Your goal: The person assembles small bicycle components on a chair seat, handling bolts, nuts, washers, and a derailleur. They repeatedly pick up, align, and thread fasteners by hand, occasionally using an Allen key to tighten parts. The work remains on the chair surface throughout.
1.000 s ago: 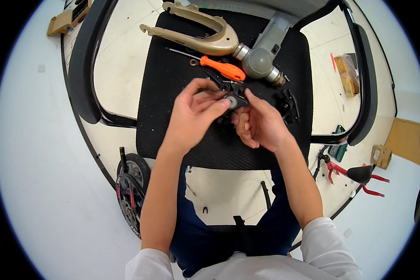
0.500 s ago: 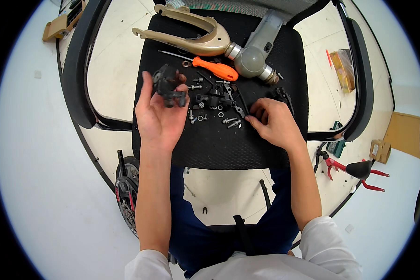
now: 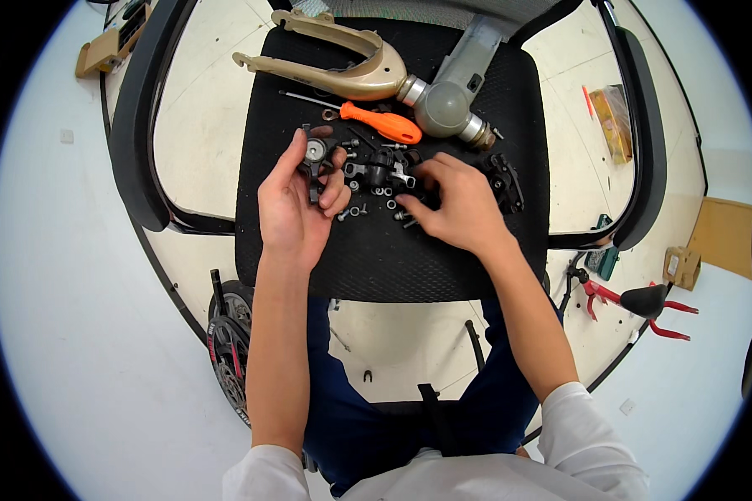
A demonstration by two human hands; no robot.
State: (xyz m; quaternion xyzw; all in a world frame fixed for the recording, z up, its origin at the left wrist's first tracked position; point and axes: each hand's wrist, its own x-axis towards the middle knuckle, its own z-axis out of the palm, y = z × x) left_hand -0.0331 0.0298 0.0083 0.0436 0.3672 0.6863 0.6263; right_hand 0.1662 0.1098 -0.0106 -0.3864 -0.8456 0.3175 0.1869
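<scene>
My left hand (image 3: 299, 196) is closed around a black mechanical part with a round silver disc on its face, which looks like a bicycle disc brake caliper (image 3: 315, 152). It is held above the left side of the black chair seat (image 3: 376, 275). Over the loose parts is my right hand (image 3: 459, 204), thumb and curved fingers apart. Its fingertips are beside a black linkage part with silver arms (image 3: 379, 171) and hide part of the pile. Around the thumb lie a small washer (image 3: 391, 204) and bolts (image 3: 403, 217). Another black caliper-like part (image 3: 506, 184) rests right of that hand.
Beyond my hands lie an orange-handled screwdriver (image 3: 382, 123), a beige fork (image 3: 342, 75) and a grey metal tube (image 3: 476, 54). Armrests (image 3: 138, 125) flank the seat. On the floor are a wheel (image 3: 230, 342), a red frame part (image 3: 602, 296) and a small carton (image 3: 682, 270).
My left hand has turned the black part so its silver disc shows. My right hand has moved left over the pile, uncovering the black part at the right. The linkage part has shifted.
</scene>
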